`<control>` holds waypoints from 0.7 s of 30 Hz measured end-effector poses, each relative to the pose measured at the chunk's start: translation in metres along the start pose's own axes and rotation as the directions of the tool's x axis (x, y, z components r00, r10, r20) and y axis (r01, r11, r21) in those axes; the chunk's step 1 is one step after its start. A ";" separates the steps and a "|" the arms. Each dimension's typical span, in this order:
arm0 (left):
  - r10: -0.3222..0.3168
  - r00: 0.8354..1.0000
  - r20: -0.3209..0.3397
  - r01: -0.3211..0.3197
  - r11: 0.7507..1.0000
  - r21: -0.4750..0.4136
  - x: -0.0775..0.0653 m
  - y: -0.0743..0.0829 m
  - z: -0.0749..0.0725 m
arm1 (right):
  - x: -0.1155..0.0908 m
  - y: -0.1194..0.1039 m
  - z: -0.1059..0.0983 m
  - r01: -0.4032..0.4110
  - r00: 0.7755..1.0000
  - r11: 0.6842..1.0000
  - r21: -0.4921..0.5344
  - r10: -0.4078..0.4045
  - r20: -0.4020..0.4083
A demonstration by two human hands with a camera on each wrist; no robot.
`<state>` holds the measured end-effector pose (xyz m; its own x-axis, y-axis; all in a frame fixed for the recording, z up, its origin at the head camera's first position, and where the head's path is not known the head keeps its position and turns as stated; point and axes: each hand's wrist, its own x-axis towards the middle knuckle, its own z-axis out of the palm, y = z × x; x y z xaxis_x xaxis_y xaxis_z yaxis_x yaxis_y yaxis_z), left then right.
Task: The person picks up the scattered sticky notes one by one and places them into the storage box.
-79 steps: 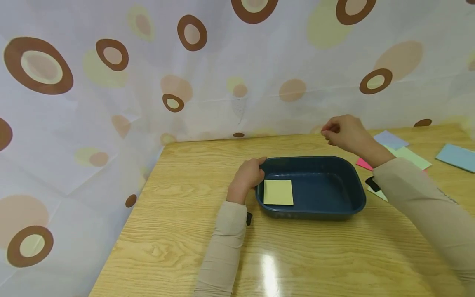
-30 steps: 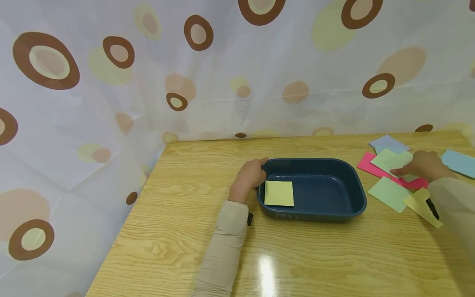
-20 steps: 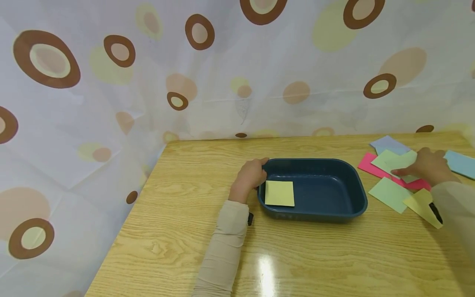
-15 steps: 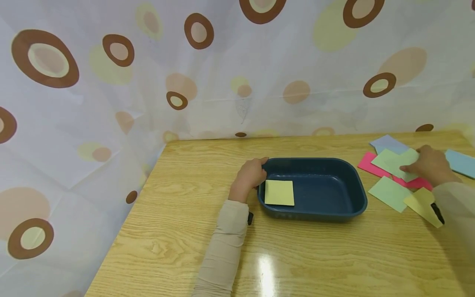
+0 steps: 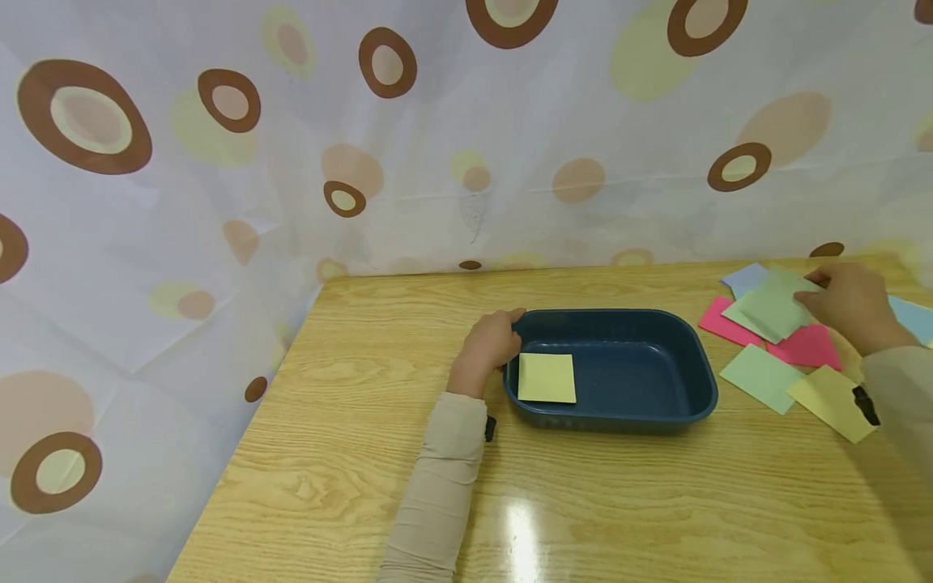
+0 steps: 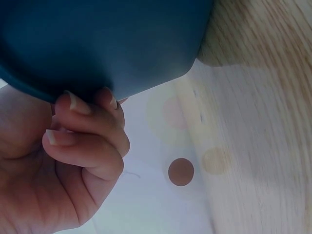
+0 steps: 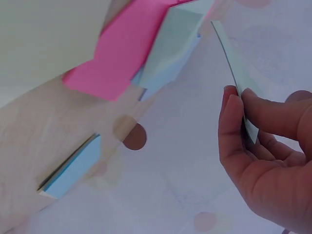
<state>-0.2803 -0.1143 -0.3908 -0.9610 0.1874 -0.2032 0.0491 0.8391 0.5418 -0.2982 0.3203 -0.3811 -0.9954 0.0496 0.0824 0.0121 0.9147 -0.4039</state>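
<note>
My left hand [image 5: 487,350] grips the left rim of a dark blue plastic tray [image 5: 641,419]; the left wrist view shows curled fingers [image 6: 87,151] against the tray's outer wall [image 6: 131,48]. Inside the tray, at its left end, lies a yellow sticky note [image 5: 547,378]. At the right of the table, my right hand [image 5: 854,306] pinches a pale green sticky note [image 5: 780,304] between thumb and fingers. The right wrist view has this green note [image 7: 239,78] nearly edge-on, raised off the pile. Another green note [image 5: 745,320] shows partly beneath it in the head view.
Pink notes [image 5: 807,348], a lilac one [image 5: 745,278], a light green one [image 5: 761,377] and a yellow one [image 5: 834,402] lie spread right of the tray. A blue pad [image 7: 73,170] sits farther right. A patterned curtain [image 5: 437,121] hangs behind the wooden table [image 5: 350,453].
My right hand has gone from above the tray's back right corner to the notes on the right, then lifted a pale green one. The left hand has stayed on the rim.
</note>
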 end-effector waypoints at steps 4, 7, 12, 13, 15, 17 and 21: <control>0.000 1.000 0.003 0.000 1.000 -0.003 0.000 0.001 -0.001 | -0.001 -0.021 -0.008 0.086 0.994 0.996 0.013 -0.085 -0.064; 0.001 1.000 0.001 -0.001 1.000 -0.007 0.000 0.001 0.000 | -0.002 -0.039 -0.014 0.122 0.989 0.991 0.045 -0.118 -0.088; 0.006 1.000 0.003 -0.006 1.000 -0.011 0.000 0.000 0.001 | -0.008 -0.068 -0.025 0.159 0.987 0.980 0.117 -0.153 -0.059; 0.006 1.000 0.004 -0.006 1.000 -0.013 0.000 0.000 0.001 | -0.010 -0.074 -0.026 0.166 0.986 0.978 0.126 -0.160 -0.054; 0.003 1.000 0.007 -0.003 1.000 -0.014 0.000 0.000 0.000 | -0.012 -0.085 -0.029 0.188 0.982 0.973 0.134 -0.183 -0.052; -0.001 1.000 0.009 0.001 1.000 -0.018 0.000 0.001 0.000 | -0.014 -0.097 -0.030 0.202 0.979 0.970 0.137 -0.196 -0.054; -0.003 1.000 0.009 0.003 1.000 -0.023 0.000 0.001 -0.001 | -0.017 -0.118 -0.028 0.237 0.971 0.963 0.131 -0.233 -0.044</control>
<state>-0.2800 -0.1135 -0.3895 -0.9586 0.1898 -0.2121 0.0401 0.8279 0.5595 -0.2799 0.2226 -0.3094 -0.9655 -0.1474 0.2145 -0.2368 0.8397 -0.4886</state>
